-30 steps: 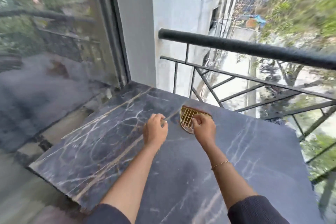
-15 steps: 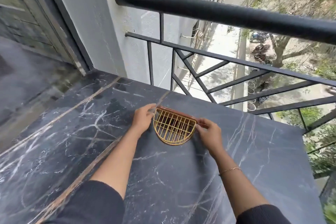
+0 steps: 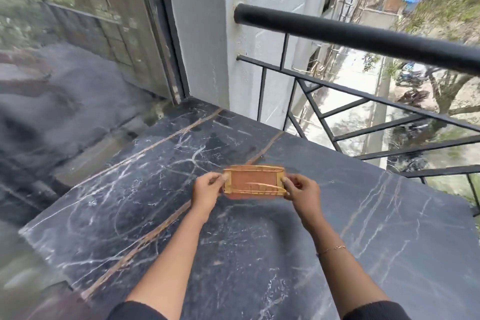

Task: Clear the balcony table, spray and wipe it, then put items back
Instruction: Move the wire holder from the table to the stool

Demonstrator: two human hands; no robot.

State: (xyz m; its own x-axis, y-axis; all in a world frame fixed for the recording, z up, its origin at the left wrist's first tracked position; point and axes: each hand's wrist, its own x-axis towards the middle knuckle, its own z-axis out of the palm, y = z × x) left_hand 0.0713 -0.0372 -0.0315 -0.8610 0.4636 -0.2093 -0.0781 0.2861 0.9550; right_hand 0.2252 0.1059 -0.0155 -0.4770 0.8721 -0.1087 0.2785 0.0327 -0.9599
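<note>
- Head view: a glass door (image 3: 78, 34) stands at far left, with a grey wall (image 3: 205, 34) beside it;
- the dark marble table (image 3: 389, 241) fills the foreground;
- the left hand (image 3: 207, 189) pinches the left end of a gold wire holder (image 3: 254, 181);
- the holder sits over the table's far middle, between the 2 hands;
- the right hand (image 3: 302, 188) pinches its right end;
- a black railing (image 3: 363, 34) crosses at right.

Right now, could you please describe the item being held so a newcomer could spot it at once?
Find the dark marble table beside the black railing. Over its middle, the left hand and right hand hold a small gold wire holder by its ends. It is the only golden thing there.
</note>
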